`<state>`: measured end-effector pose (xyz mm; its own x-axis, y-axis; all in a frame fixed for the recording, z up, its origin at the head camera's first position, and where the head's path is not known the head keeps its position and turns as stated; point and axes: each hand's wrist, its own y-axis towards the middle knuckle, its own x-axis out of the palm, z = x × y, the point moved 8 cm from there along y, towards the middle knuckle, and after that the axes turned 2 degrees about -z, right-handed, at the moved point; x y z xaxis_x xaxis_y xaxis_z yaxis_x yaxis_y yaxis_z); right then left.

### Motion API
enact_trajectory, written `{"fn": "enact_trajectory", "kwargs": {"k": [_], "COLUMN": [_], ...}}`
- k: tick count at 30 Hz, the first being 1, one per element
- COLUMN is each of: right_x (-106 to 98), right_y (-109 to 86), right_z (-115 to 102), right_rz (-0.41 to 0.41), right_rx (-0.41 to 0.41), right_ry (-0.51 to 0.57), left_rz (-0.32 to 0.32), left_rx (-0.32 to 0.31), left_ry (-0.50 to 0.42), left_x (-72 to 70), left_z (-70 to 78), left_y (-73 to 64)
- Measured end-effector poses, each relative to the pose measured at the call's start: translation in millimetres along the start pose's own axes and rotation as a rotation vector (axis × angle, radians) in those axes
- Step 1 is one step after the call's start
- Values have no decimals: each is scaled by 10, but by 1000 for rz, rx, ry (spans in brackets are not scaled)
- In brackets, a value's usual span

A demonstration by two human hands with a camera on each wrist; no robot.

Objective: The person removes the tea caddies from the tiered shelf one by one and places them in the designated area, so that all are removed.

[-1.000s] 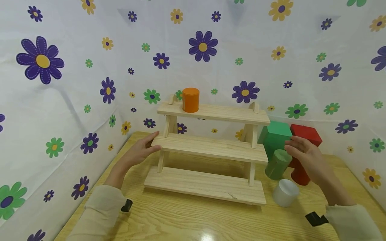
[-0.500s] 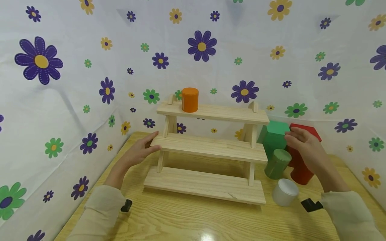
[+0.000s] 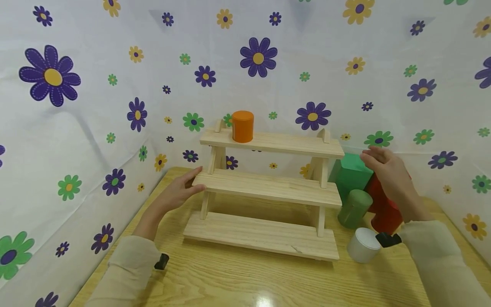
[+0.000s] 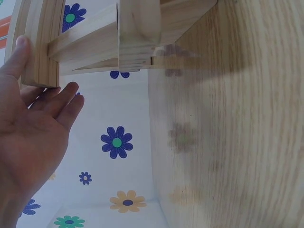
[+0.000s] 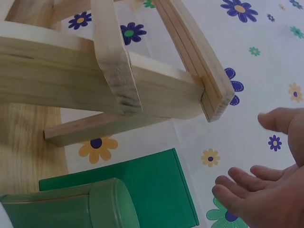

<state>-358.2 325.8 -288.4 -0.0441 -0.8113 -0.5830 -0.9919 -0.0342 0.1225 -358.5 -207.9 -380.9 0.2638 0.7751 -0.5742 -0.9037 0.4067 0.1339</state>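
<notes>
A three-tier wooden display stand stands on the table. My left hand holds the left end of its middle shelf; in the left wrist view the thumb lies on the board's edge and the fingers sit at its end. My right hand is raised with nothing in it, right of the stand. In the head view it overlaps the red box, near a green box. An orange canister stands on the top shelf, toward the left.
A green canister, a white canister and a red canister stand on the table at the stand's right, in front of the boxes. A flower-patterned cloth hangs behind and along the sides.
My right hand has risen and moved away from me, from beside the green canister to the height of the boxes' tops. The left hand and the stand have stayed put.
</notes>
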Motion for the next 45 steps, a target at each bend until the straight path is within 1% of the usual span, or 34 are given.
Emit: {"fn": "enact_trajectory", "kwargs": {"k": [9,15,21,27,33,38,45], "right_x": [-37,-64,-47,35,142,211,365], "right_y": [153,199,212,217,219,212,238], "right_z": [-17,-43,-83,-218,-378,-513,-768], "right_rz": [20,45,51,72,73,75,67], "right_rx": [-23,-57,-74,-102,-125,-144,-173], "right_ry": [46,70,90,93,70,70,127], "left_rz": [-3,0,2,3,4,6,11], "left_rx": [-8,-8,-15,-16,-22,-23,-22], "left_ry": [-2,-14,-16,-19,-19,-21,-2], "left_x": [3,4,1,-3,-7,-7,-10], "left_z": [5,6,-27,-34,-14,-1,-23], "left_y": [5,-2,3,-3,-21,-16,-11]}}
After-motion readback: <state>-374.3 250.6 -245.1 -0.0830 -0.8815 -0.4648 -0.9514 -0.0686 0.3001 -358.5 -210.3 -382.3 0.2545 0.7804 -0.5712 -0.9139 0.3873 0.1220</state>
